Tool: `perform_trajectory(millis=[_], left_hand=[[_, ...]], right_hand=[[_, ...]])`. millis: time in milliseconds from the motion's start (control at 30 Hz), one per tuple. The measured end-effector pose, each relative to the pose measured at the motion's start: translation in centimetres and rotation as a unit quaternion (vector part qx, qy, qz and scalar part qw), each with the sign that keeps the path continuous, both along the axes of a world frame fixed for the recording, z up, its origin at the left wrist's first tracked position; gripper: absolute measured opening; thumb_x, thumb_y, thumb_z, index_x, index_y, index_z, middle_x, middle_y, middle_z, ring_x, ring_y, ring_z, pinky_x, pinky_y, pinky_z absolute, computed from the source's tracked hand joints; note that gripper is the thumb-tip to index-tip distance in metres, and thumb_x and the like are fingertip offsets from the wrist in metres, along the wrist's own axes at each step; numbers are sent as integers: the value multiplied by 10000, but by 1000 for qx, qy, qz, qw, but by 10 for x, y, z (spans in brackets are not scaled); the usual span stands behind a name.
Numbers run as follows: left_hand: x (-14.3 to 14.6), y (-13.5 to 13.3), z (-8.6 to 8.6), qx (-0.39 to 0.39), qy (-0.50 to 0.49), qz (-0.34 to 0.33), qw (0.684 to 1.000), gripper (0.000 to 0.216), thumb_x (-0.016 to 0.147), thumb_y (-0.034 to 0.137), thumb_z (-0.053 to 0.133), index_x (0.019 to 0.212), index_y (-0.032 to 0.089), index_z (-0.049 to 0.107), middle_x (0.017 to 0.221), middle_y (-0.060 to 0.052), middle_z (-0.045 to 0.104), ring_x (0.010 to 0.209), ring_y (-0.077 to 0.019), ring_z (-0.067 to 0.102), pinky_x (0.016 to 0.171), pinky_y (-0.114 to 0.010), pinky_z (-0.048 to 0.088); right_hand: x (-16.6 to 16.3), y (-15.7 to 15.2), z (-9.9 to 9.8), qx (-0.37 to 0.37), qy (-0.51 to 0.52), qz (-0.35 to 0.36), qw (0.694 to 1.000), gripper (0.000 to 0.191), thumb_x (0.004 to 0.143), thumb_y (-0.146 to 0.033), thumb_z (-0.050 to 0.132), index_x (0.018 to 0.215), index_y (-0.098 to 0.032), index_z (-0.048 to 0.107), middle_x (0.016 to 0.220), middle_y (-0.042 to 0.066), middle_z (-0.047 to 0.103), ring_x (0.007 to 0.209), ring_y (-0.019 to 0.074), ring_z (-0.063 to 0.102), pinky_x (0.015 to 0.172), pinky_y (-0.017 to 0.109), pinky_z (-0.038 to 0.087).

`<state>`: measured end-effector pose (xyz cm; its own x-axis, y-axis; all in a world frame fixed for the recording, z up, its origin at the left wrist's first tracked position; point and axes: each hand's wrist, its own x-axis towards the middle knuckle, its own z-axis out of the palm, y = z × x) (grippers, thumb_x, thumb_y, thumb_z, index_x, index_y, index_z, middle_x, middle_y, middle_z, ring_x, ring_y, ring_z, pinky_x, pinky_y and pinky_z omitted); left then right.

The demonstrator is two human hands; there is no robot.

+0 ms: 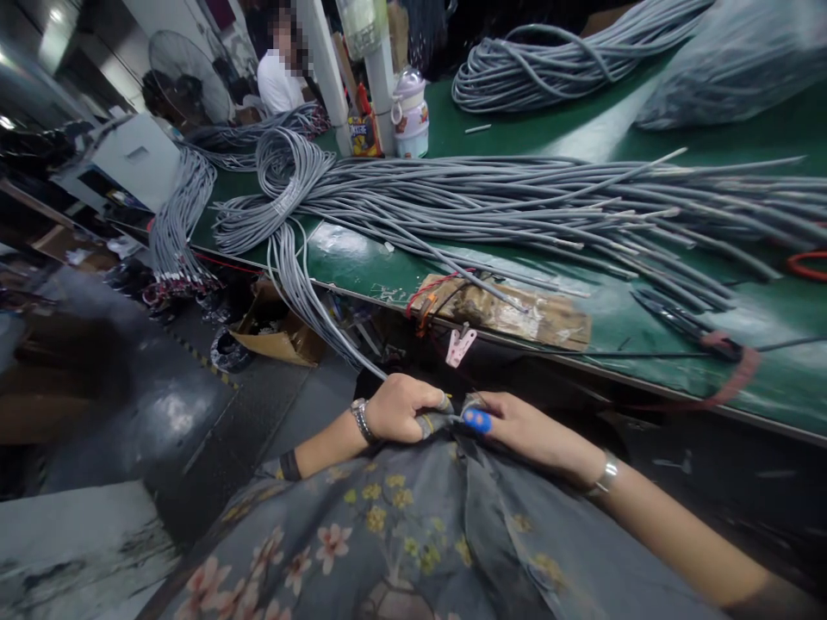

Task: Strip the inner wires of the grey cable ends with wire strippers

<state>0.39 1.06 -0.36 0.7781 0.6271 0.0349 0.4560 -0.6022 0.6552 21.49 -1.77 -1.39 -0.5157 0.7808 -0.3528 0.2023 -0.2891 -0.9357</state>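
My left hand [404, 408] is closed around the end of a grey cable [336, 331] that hangs down from the green workbench [620, 319] to my lap. My right hand [526, 426] is closed on a small blue-handled tool [476, 420], its tip held against the cable end between both hands. Both hands rest over my flowered grey clothing [413, 525]. A large bundle of grey cables [517, 207] lies spread across the bench above my hands.
A taped cardboard patch [517, 312] and a pink clip [460, 344] sit at the bench edge. Pliers [678, 320] lie at right, a jug [410, 114] and more coiled cable [556, 60] at the back. Another person [279, 77] sits far left. A cardboard box [277, 331] stands on the floor.
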Motion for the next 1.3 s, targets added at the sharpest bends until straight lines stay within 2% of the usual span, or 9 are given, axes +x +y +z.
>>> perform_trajectory(millis=[133, 233, 367, 467, 567, 667, 833, 1133, 1300], left_hand=[[-2, 1, -6, -59, -19, 1, 998, 172, 788, 317, 616, 787, 167, 702, 639, -29, 653, 563, -105, 534, 563, -192, 381], [-9, 2, -7, -132, -49, 10, 990, 305, 787, 431, 636, 795, 135, 708, 642, -35, 654, 549, -89, 517, 561, -177, 392], [-20, 3, -3, -224, -96, -26, 970, 419, 765, 521, 647, 801, 108, 709, 726, -84, 689, 624, -121, 591, 624, -197, 458], [-23, 4, 1, -200, -153, 40, 967, 427, 776, 523, 637, 792, 102, 702, 740, -97, 689, 648, -133, 606, 650, -221, 483], [-18, 7, 5, -149, -199, 160, 955, 431, 763, 537, 644, 769, 108, 688, 679, -66, 661, 598, -116, 571, 611, -225, 479], [-6, 11, 7, -141, -232, 204, 941, 433, 743, 545, 657, 760, 113, 678, 646, -46, 637, 568, -103, 544, 580, -221, 467], [10, 13, 4, -174, -261, 238, 919, 449, 712, 562, 674, 746, 115, 666, 618, -26, 612, 551, -89, 519, 556, -212, 443], [15, 12, -3, -229, -257, 226, 911, 457, 677, 563, 699, 711, 112, 637, 589, -1, 568, 528, -71, 474, 531, -201, 404], [17, 12, -7, -245, -245, 233, 909, 457, 669, 558, 708, 708, 109, 633, 571, 9, 549, 511, -63, 455, 507, -193, 379]], right_hand=[[-20, -1, 1, -79, 57, -13, 995, 590, 528, -697, 743, 565, -173, 473, 535, -59, 383, 524, 72, 276, 490, 225, 261], [-25, 2, -6, -118, 66, -70, 988, 561, 498, -626, 787, 513, -184, 442, 477, -67, 353, 467, 58, 243, 436, 217, 200], [-14, 13, -17, -99, 54, -197, 974, 560, 504, -642, 760, 515, -215, 398, 432, -80, 312, 408, 53, 199, 390, 221, 122], [-3, 21, -19, -73, 61, -251, 963, 566, 565, -721, 679, 570, -228, 399, 434, -84, 292, 396, 62, 181, 383, 229, 103], [-1, 29, -13, -56, 82, -248, 964, 611, 607, -820, 572, 600, -219, 462, 421, -78, 280, 398, 69, 178, 393, 235, 116], [-12, 37, -7, -56, 138, -227, 962, 668, 576, -873, 541, 623, -208, 507, 422, -73, 282, 408, 72, 184, 396, 232, 112], [-30, 46, 0, -52, 205, -233, 949, 569, 590, -726, 702, 625, -212, 460, 500, -56, 336, 455, 79, 228, 393, 222, 134], [-38, 45, -2, -39, 226, -287, 930, 543, 600, -699, 718, 611, -200, 505, 545, -34, 375, 476, 86, 264, 402, 237, 192], [-40, 44, -1, -39, 229, -293, 927, 524, 618, -691, 712, 628, -185, 573, 572, -8, 467, 470, 86, 277, 406, 247, 205]])
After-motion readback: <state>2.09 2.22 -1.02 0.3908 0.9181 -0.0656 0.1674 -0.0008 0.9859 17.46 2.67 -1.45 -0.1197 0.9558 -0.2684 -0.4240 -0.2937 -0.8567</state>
